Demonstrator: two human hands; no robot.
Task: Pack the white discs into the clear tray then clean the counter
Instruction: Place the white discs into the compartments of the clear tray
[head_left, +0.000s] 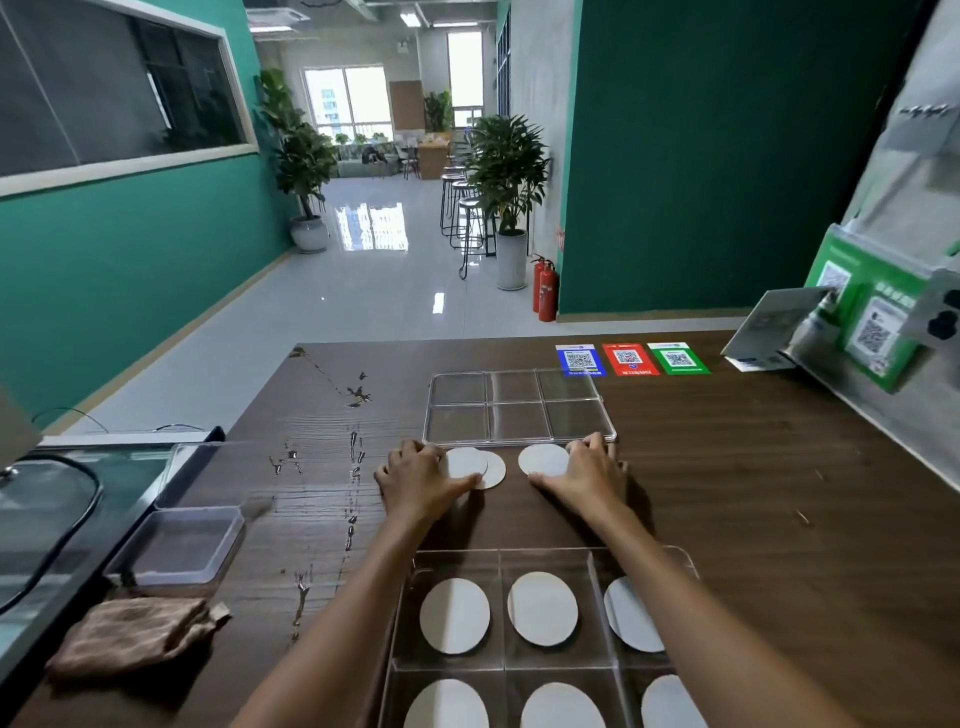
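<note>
Head view: a clear tray (550, 654) with six compartments is seen at the near edge of the wooden counter (753, 467), and a white disc is seen in each compartment, so every slot is judged to hold at least one disc. Three more white discs are still loose on the counter, just beyond the tray: two overlapping discs (475, 467) under the left hand (418, 480), and a single disc (544, 460) under the right hand (589, 475). The fingers of the left hand are curled around the far edge of the overlapping pair, with the thumb laid against their near edge, so the pair is judged to be gripped. The fingers of the right hand are bent over the right side of the single disc and the thumb is stretched along its near edge; a hold is being taken, though whether the disc is lifted cannot be told.

Further back, a flat clear lid (519, 410) with six panels is lying beside the hands, not yet fitted. Spilled liquid (353, 467) is streaked along the counter to the left, and a brown cloth (135, 634) is lying untouched near the left edge. The packing is therefore judged nearly finished, with the three discs still to be placed, while the cleaning is not yet begun.
</note>
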